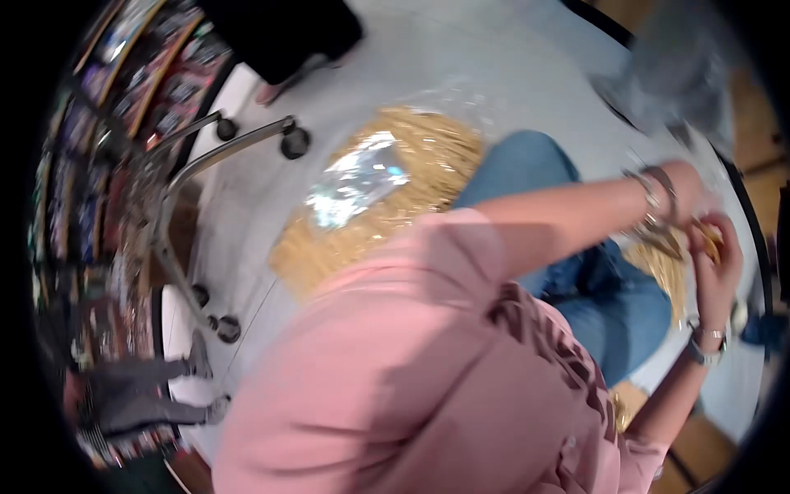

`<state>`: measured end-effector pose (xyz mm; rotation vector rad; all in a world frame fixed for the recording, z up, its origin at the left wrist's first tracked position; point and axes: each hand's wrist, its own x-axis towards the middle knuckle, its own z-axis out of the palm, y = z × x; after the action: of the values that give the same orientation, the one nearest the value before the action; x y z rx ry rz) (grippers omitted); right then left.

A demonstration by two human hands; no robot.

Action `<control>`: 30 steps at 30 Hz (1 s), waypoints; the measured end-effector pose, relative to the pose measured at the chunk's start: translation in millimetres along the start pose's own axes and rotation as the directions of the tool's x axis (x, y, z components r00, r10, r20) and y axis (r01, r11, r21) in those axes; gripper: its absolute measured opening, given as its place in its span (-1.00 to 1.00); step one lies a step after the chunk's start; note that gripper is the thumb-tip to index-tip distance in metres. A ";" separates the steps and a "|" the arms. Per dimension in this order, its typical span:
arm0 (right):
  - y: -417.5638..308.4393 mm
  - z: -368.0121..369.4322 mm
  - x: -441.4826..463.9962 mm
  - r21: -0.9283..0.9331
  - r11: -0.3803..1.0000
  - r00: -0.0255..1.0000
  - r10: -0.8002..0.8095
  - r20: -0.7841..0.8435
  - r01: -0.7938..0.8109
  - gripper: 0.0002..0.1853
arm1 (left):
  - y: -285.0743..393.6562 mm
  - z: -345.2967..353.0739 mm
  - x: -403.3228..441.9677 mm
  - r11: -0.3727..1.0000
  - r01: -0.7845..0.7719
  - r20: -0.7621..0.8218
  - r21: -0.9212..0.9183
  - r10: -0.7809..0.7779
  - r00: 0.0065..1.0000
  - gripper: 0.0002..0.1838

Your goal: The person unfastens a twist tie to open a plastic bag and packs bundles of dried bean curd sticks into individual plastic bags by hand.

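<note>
Fingers of the right hand curl round a small gold piece

The gold piece sits in the curled fingers of the right hand, close to the left hand, probably so that both can work on it at once. The left fingers are blurred; I cannot tell whether they grip anything. Below the left wrist, beside the bangles, is a grey pointed shape, perhaps a blade, though the blur leaves that doubtful. The right wrist wears a watch.

Both hands are out in front of the bent knees, where the jeans leave them room. Gold fringe lies just under the hands, within easy reach. Across the left knee, on the pale floor, is a broad spread of gold strips with shiny clear plastic over part of it; it lies flat, which seems to keep the strips together.

The left forearm crosses above the lap and hides some of what is under it, and the pink shirt blocks much of the near floor. Beyond the spread stands a metal frame on castors, in front of shelves of goods. A person in grey trousers is near the shelves, and another in dark clothing is near the frame.
</note>
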<state>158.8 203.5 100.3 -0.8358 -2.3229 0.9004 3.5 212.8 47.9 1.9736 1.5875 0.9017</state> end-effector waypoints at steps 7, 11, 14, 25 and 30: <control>-40.5 6.6 14.4 -0.171 0.983 0.990 -0.091 -0.112 0.071 -0.90 | 7.1 -55.4 -24.5 0.994 0.040 0.019 -0.098 -0.038 0.999 -0.48; -28.0 6.3 -7.8 -0.207 0.978 0.999 -0.016 0.031 0.022 -0.81 | 23.9 -46.3 -44.6 0.993 -0.076 0.033 -0.093 0.080 0.996 -0.49; -13.5 0.0 30.7 -0.266 0.962 0.995 -0.047 0.088 0.069 -0.81 | 15.2 -53.8 -13.2 0.994 0.020 0.079 -0.105 -0.012 0.997 -0.51; -71.6 -20.3 -2.0 -0.525 0.793 0.943 -0.327 0.061 0.309 -0.93 | 64.3 -73.1 -32.2 0.991 -0.091 0.125 -0.102 0.103 0.987 -0.47; -56.7 -21.2 -3.7 -0.643 0.699 0.948 -0.273 0.165 0.313 -0.92 | 61.4 -69.5 -32.6 0.986 -0.141 0.198 -0.086 0.155 0.968 -0.48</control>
<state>154.6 176.1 154.3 -0.6539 -2.7554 -0.0823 -9.5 162.7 131.5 2.0820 1.2918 0.7706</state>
